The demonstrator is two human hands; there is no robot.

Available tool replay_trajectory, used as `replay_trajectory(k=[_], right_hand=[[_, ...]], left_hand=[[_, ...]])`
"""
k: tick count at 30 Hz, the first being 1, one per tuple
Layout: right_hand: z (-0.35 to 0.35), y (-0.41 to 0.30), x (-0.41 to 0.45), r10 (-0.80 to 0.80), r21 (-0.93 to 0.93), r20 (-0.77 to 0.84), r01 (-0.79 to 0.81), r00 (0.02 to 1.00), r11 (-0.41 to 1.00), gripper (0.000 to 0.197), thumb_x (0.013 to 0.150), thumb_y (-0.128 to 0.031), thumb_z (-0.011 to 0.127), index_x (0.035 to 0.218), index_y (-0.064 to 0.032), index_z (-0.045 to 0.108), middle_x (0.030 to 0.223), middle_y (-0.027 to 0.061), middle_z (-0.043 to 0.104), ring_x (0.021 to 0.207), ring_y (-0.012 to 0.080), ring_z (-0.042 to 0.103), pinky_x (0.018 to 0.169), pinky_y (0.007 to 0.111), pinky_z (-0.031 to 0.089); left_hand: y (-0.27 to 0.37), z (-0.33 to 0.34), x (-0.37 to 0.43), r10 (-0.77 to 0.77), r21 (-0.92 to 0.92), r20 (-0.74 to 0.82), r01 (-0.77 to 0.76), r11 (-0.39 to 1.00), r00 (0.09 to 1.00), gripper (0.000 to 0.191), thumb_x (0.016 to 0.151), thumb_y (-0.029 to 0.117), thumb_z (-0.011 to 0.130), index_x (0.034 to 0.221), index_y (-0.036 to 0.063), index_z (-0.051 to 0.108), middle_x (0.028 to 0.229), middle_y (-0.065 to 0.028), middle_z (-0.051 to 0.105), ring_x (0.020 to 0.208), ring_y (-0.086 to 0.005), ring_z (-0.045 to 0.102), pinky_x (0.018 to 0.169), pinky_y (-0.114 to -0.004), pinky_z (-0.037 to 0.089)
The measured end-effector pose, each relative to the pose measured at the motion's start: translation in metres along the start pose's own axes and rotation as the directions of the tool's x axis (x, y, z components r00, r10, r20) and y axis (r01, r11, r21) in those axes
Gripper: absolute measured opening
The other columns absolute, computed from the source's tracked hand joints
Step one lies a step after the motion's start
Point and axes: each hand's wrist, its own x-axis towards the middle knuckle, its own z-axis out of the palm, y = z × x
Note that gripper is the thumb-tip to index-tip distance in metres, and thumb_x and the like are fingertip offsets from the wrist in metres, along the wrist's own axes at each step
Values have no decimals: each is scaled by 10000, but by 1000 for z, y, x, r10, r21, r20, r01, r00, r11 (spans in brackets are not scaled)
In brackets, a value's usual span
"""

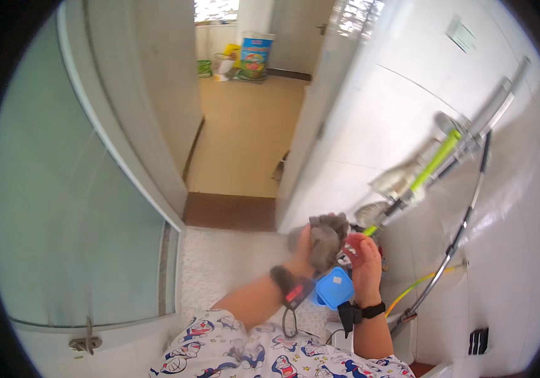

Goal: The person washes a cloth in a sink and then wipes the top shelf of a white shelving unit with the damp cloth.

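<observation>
Low in front of me, my left hand (305, 253) is on a grey-brown cloth-like bundle (325, 243), its fingers partly hidden and blurred. Just right of it, my right hand (368, 267) holds a red cloth item (355, 248) with white marks between thumb and fingers. Below and between the hands is a blue plastic container (334, 288) with a small pale label. A lime-green pole (435, 160) slants down from the wall to behind my right hand; its lower end is hidden.
A frosted glass door (80, 203) stands at left. Ahead, an open doorway leads past a brown threshold (229, 211) to a room with bags (254, 56) by the far wall. At right, a metal hose (459, 236) and yellow-green tube (411, 286) run along the tiled wall.
</observation>
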Motion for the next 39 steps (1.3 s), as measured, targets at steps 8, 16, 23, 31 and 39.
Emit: replay_trajectory(k=[8,16,23,31,39], right_hand=[[154,78,106,418,397,320,-520,850,756,417,818,-234,494,1180,-43,411,1152,89,474,1042,205,460,864,335,399],[282,147,246,458,218,408,-572,790,791,246,778,-204,490,921,-16,555,858,84,589,794,194,557,744,299,453],[405,148,420,472,294,762,-886,444,359,388,804,-302,508,1121,-83,462,1082,72,518,1012,204,475,901,359,352],[452,163,607,417,-195,662,-395,622,898,504,852,-413,424,1227,-79,387,1228,42,385,1072,172,415,874,314,333],[480,184,752,278,-480,585,48,762,876,273,847,-159,480,1061,10,492,905,14,534,856,100,467,775,251,381]], left_hand=[[86,-122,72,-173,-592,-44,114,798,984,348,864,234,378,1108,-4,439,1124,-125,484,1005,-208,475,869,-314,384],[81,-297,178,212,674,-40,-130,727,977,366,775,222,491,1070,6,480,1038,-118,516,949,-228,490,826,-340,384],[187,-364,345,62,184,-314,-3,983,947,386,828,230,478,1157,37,415,1127,-95,480,1007,-209,478,871,-349,384],[254,-426,549,66,-129,-443,-136,982,894,340,834,231,474,1114,39,458,1010,-81,545,853,-216,548,732,-364,468],[222,-525,734,118,38,-363,-112,993,924,319,886,257,325,1082,49,466,986,-96,534,895,-235,530,760,-367,451]])
